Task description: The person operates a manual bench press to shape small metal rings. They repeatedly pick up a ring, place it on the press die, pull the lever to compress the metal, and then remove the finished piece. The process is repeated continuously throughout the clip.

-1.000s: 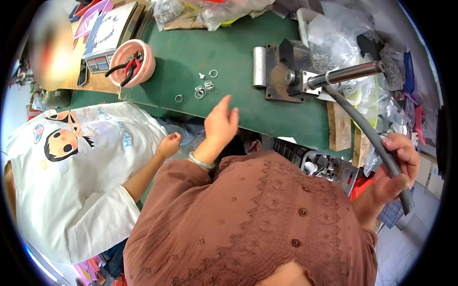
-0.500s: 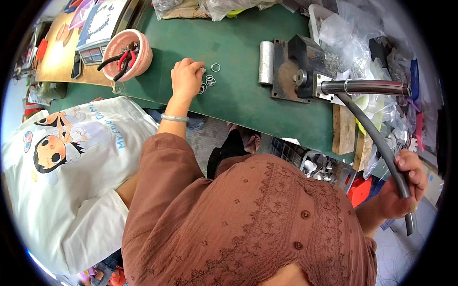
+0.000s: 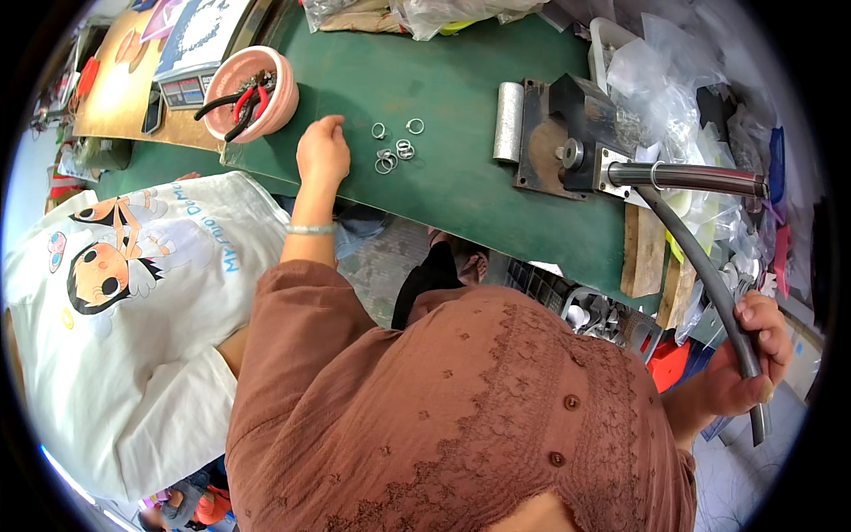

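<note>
Several metal rings (image 3: 405,150) lay loose near your L hand (image 3: 322,158) (grip: couldn't tell), done vs. left unclear; another ring (image 3: 654,173) circled the bar (image 3: 700,178); R hand (image 3: 729,381) clamped the grey lever (image 3: 694,253).

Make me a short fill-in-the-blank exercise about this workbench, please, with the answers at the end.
1. The dark grey bar is gripped by the brown-topped person's ____ hand.
2. The metal rings lie on a ____ tabletop.
3. The red-handled pliers rest in a ____ tub.
4. In this view, the silvery cylinder is on the ____ side of the black lever-operated machine.

Missing words: right; green; pink; left.
</note>
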`<move>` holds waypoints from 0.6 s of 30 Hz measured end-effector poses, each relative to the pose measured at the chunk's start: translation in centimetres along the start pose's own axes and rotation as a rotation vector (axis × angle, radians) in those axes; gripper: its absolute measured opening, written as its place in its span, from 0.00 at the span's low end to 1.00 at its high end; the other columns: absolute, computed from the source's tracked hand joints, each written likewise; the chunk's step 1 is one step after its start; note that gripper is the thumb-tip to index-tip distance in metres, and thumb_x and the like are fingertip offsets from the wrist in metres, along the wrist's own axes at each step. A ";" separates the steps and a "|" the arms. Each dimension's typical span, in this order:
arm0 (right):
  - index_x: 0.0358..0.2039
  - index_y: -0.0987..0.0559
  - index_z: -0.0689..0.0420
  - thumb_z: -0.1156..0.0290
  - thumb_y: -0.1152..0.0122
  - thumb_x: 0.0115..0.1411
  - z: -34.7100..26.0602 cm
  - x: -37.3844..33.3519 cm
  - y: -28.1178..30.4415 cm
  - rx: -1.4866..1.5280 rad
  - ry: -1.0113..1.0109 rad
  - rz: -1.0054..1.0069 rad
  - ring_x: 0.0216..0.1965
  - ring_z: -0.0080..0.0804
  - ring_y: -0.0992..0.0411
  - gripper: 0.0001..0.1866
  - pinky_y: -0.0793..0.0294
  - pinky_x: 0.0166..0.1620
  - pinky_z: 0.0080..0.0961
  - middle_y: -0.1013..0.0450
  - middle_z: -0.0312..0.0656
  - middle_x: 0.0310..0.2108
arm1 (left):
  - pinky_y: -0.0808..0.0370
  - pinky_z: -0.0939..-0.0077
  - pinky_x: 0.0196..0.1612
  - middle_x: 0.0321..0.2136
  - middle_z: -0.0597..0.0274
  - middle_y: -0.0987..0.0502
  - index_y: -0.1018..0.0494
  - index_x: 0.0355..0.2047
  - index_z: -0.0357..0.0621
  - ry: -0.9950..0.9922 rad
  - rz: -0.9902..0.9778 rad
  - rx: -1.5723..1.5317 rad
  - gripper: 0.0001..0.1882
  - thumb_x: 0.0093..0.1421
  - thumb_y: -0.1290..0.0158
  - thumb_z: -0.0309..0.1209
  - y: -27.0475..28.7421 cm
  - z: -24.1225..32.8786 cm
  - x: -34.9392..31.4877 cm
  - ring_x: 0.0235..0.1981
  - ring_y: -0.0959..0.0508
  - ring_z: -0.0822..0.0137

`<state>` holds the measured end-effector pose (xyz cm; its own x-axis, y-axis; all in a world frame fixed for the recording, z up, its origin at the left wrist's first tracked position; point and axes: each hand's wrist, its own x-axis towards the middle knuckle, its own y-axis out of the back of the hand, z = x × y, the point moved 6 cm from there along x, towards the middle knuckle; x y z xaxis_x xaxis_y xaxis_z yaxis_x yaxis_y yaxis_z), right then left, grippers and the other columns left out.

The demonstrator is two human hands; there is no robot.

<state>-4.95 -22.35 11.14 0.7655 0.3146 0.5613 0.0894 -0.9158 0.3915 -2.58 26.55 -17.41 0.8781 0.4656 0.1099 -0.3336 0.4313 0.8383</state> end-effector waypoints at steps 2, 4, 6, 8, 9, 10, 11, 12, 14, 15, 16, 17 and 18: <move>0.41 0.32 0.58 0.40 0.60 0.62 0.2 0.1 0.1 0.000 -0.002 0.007 0.32 0.38 0.36 0.30 0.38 0.39 0.39 0.32 0.51 0.31 | 0.27 0.60 0.41 0.33 0.50 0.24 0.24 0.36 0.43 -0.001 0.030 -0.022 0.09 0.57 0.52 0.26 0.4 -0.4 -1.9 0.37 0.24 0.50; 0.41 0.32 0.59 0.40 0.59 0.62 0.2 0.0 -0.1 0.007 -0.002 0.024 0.32 0.38 0.35 0.30 0.38 0.39 0.39 0.32 0.51 0.31 | 0.27 0.63 0.40 0.31 0.52 0.24 0.23 0.38 0.45 0.002 -0.018 -0.019 0.11 0.57 0.52 0.26 0.1 0.1 -4.2 0.35 0.24 0.51; 0.40 0.32 0.59 0.41 0.59 0.62 0.2 0.1 -0.2 0.014 -0.006 0.028 0.32 0.38 0.35 0.30 0.38 0.39 0.39 0.32 0.51 0.31 | 0.27 0.65 0.39 0.30 0.54 0.26 0.24 0.41 0.49 -0.009 -0.059 -0.008 0.13 0.57 0.52 0.26 -0.7 0.5 -5.6 0.33 0.24 0.53; 0.40 0.31 0.59 0.41 0.58 0.62 0.3 0.1 0.1 0.019 -0.014 0.026 0.32 0.39 0.35 0.29 0.38 0.39 0.39 0.32 0.51 0.31 | 0.28 0.65 0.39 0.30 0.56 0.28 0.24 0.44 0.54 -0.052 -0.086 0.001 0.16 0.57 0.53 0.25 -1.3 1.3 -6.0 0.34 0.26 0.55; 0.40 0.31 0.59 0.41 0.58 0.62 0.3 0.0 0.1 0.018 -0.016 0.025 0.32 0.39 0.35 0.29 0.38 0.39 0.39 0.32 0.51 0.32 | 0.28 0.65 0.38 0.30 0.56 0.29 0.24 0.45 0.54 -0.073 -0.093 0.031 0.17 0.56 0.53 0.25 -1.4 1.7 -5.7 0.34 0.26 0.55; 0.40 0.31 0.59 0.41 0.58 0.62 0.2 0.0 0.2 0.016 -0.018 0.026 0.32 0.39 0.35 0.29 0.37 0.39 0.39 0.32 0.51 0.32 | 0.28 0.64 0.38 0.30 0.56 0.29 0.24 0.45 0.55 -0.095 -0.101 0.062 0.17 0.56 0.53 0.24 -1.5 2.1 -5.1 0.35 0.26 0.54; 0.40 0.31 0.58 0.41 0.58 0.62 0.2 0.0 0.2 0.012 -0.021 0.027 0.32 0.39 0.35 0.29 0.37 0.39 0.39 0.32 0.51 0.32 | 0.28 0.64 0.38 0.30 0.56 0.29 0.24 0.45 0.55 -0.118 -0.110 0.091 0.18 0.56 0.53 0.24 -1.6 2.4 -4.6 0.35 0.27 0.54; 0.40 0.31 0.58 0.41 0.58 0.62 0.2 0.0 0.3 0.013 -0.019 0.020 0.32 0.39 0.35 0.29 0.37 0.39 0.39 0.31 0.51 0.32 | 0.29 0.61 0.38 0.30 0.55 0.29 0.24 0.45 0.56 -0.120 -0.150 0.138 0.18 0.55 0.53 0.24 -2.1 2.5 -4.0 0.35 0.27 0.53; 0.40 0.31 0.58 0.40 0.58 0.61 0.1 -0.1 0.4 0.008 -0.019 0.009 0.32 0.40 0.34 0.30 0.36 0.39 0.39 0.31 0.52 0.31 | 0.29 0.60 0.38 0.30 0.54 0.29 0.24 0.45 0.57 -0.158 -0.142 0.174 0.18 0.55 0.53 0.24 -2.0 2.5 -3.7 0.35 0.27 0.52; 0.40 0.31 0.59 0.41 0.58 0.61 0.0 -0.2 0.3 0.030 -0.012 0.009 0.32 0.40 0.34 0.29 0.35 0.39 0.40 0.30 0.52 0.31 | 0.29 0.60 0.38 0.30 0.54 0.29 0.24 0.45 0.57 -0.192 -0.142 0.182 0.18 0.56 0.53 0.24 -2.3 2.8 -3.4 0.35 0.27 0.52; 0.39 0.31 0.59 0.41 0.57 0.61 0.2 -0.2 0.2 0.042 -0.004 0.011 0.32 0.40 0.33 0.29 0.35 0.38 0.40 0.30 0.52 0.31 | 0.29 0.59 0.39 0.31 0.53 0.29 0.24 0.45 0.56 -0.152 -0.133 0.193 0.17 0.56 0.53 0.26 -1.6 3.8 -3.4 0.36 0.27 0.51; 0.39 0.31 0.59 0.41 0.56 0.61 0.4 -0.1 0.1 0.052 0.003 0.015 0.32 0.40 0.33 0.29 0.34 0.38 0.40 0.29 0.52 0.30 | 0.28 0.60 0.40 0.32 0.53 0.28 0.24 0.45 0.52 -0.122 -0.107 0.165 0.17 0.56 0.52 0.25 -0.9 4.1 -3.6 0.37 0.27 0.51; 0.37 0.31 0.60 0.41 0.55 0.61 -0.1 0.2 -0.3 0.019 0.007 0.032 0.32 0.39 0.32 0.29 0.33 0.38 0.39 0.29 0.52 0.30 | 0.29 0.60 0.41 0.34 0.53 0.28 0.25 0.45 0.50 -0.164 -0.090 0.072 0.17 0.55 0.51 0.25 -0.7 5.0 -3.8 0.38 0.27 0.52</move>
<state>-4.87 -21.98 11.26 0.7638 0.2865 0.5784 0.0771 -0.9301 0.3590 -3.93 20.62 -15.79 0.9495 0.2925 0.1133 -0.2307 0.4063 0.8841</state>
